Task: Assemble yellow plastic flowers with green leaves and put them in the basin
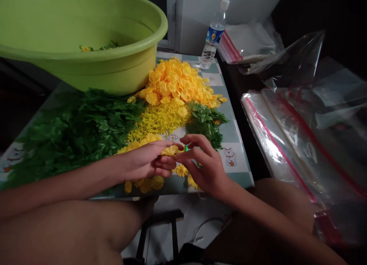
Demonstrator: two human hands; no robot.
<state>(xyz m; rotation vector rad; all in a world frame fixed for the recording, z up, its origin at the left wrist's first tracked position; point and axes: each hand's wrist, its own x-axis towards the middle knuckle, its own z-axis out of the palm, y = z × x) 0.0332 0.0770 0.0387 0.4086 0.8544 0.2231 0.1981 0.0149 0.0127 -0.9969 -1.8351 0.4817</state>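
Between the fingertips of my left hand point(149, 160) are yellow artificial flower petals point(170, 150). My right hand point(205, 163) meets them from the other side, its fingers curled around a small green plastic piece point(186, 147), probably a stem. Just past the hands lie a heap of thin yellow flower pieces point(163, 119) and a bigger pile of orange-yellow petals point(177, 81). Green artificial leaves point(97, 123) spread across the left of the table, with a smaller leafy bunch point(205, 121) at the right. Loose yellow flowers point(181, 170) lie beneath my hands.
A large lime-green basin point(114, 72) stands at the table's back left, with a few flower pieces inside. Behind the petals is a water bottle point(213, 35). Clear plastic bags point(272, 135) with red strips lie at the right, beside the checkered table point(242, 171).
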